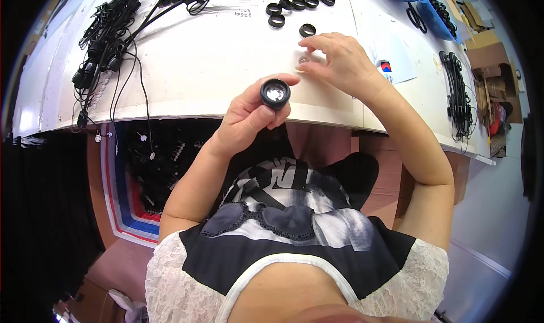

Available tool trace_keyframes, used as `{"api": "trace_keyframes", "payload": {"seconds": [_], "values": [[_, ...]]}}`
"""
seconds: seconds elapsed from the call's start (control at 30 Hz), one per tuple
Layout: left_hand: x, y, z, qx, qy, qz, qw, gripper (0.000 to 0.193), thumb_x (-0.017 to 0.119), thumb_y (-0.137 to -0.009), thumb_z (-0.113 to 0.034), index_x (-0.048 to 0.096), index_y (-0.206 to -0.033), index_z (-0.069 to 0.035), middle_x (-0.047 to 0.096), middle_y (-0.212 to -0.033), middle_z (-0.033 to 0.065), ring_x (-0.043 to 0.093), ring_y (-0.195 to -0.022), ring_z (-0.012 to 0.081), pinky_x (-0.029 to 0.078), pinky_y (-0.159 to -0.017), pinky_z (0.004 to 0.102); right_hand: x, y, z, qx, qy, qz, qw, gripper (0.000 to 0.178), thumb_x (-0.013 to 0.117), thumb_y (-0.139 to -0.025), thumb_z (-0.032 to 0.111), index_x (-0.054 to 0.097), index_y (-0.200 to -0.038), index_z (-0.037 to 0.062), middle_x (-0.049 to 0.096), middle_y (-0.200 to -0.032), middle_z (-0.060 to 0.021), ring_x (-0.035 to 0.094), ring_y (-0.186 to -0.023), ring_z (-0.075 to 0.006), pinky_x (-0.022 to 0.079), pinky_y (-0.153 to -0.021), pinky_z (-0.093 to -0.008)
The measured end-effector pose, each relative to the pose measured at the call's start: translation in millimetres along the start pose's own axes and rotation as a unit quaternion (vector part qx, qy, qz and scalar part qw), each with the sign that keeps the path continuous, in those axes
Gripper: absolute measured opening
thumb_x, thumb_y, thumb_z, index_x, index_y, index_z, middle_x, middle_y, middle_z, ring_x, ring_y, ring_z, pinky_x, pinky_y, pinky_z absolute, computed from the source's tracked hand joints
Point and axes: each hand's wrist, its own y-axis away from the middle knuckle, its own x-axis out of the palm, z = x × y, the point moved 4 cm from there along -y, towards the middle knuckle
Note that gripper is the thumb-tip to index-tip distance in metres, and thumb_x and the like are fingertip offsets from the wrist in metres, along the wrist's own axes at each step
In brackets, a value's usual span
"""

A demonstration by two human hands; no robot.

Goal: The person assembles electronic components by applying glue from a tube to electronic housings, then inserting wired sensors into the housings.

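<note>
My left hand [249,116] is wrapped round a short black cylinder [264,99], which looks like a small lamp head. Its round end faces up and shows a shiny, silvery inside. Just right of it, over the table, my right hand [340,62] has thumb and forefinger apart. A small clear, roundish piece [304,60] shows between those fingertips, close to the thumb; whether the thumb touches it I cannot tell. Past the right fingertips lies a single black ring [307,30]. Several more black rings [276,20] lie loosely grouped beyond it.
Black cabled rods [105,45] are heaped on the white table [192,79] at left, with thin wires over its front edge. At right lie more black cabled parts [456,91] and a blue bin [433,11] of black rings. A striped bag [122,210] with black parts stands below.
</note>
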Motion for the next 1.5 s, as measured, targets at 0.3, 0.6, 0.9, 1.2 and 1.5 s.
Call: {"api": "trace_keyframes", "payload": {"seconds": [0.3, 0.6, 0.9, 1.2, 1.5], "values": [[11.2, 8.7, 7.0, -0.022, -0.069, -0.068, 0.995, 0.058, 0.058, -0.083, -0.044, 0.047, -0.114, 0.004, 0.048, -0.064, 0.0013, 0.041, -0.055, 0.0078, 0.033, -0.051, 0.0207, 5.2, 13.2, -0.7, 0.047, 0.021, -0.010, 0.999, 0.028, 0.066, -0.072, 0.035, 0.066, -0.088, 0.0121, 0.060, -0.087, -0.0082, 0.056, -0.087, -0.0268, 0.044, -0.076, -0.0374], [13.3, 2.2, 11.4, -0.039, -0.095, -0.068, 0.992, 0.059, 0.059, -0.082, -0.045, 0.048, -0.114, 0.003, 0.045, -0.061, -0.0008, 0.037, -0.052, 0.0057, 0.031, -0.049, 0.0192, 10.8, 7.6, -8.8, 0.047, 0.024, -0.022, 0.998, 0.024, 0.066, -0.073, 0.033, 0.066, -0.083, 0.0109, 0.062, -0.079, -0.0045, 0.057, -0.081, -0.0229, 0.045, -0.072, -0.0354], [13.3, 9.9, 16.2, -0.039, -0.079, -0.083, 0.993, 0.058, 0.061, -0.082, -0.043, 0.049, -0.113, 0.004, 0.045, -0.060, -0.0009, 0.037, -0.051, 0.0057, 0.030, -0.048, 0.0193, 18.1, 0.3, 2.9, 0.027, 0.018, -0.082, 0.996, 0.022, 0.067, -0.073, 0.028, 0.066, -0.088, 0.0115, 0.060, -0.076, -0.0036, 0.056, -0.079, -0.0202, 0.045, -0.072, -0.0331], [15.3, 5.6, 14.2, -0.047, -0.065, -0.074, 0.994, 0.052, 0.060, -0.083, -0.039, 0.050, -0.113, 0.003, 0.046, -0.061, -0.0004, 0.038, -0.053, 0.0064, 0.031, -0.049, 0.0189, -19.9, 2.8, 10.5, 0.048, -0.237, -0.045, 0.969, 0.023, 0.067, -0.075, 0.030, 0.069, -0.084, 0.0082, 0.064, -0.077, -0.0039, 0.056, -0.070, -0.0137, 0.044, -0.064, -0.0278], [19.0, 1.8, 19.1, -0.023, -0.098, -0.058, 0.993, 0.037, 0.062, -0.083, -0.036, 0.055, -0.100, -0.004, 0.050, -0.072, -0.0005, 0.041, -0.055, 0.0068, 0.031, -0.047, 0.0195, -58.1, 29.9, 58.8, -0.074, -0.279, 0.051, 0.956, 0.020, 0.070, -0.073, 0.013, 0.069, -0.091, 0.0047, 0.064, -0.082, -0.0062, 0.060, -0.076, -0.0156, 0.047, -0.066, -0.0255]]}}
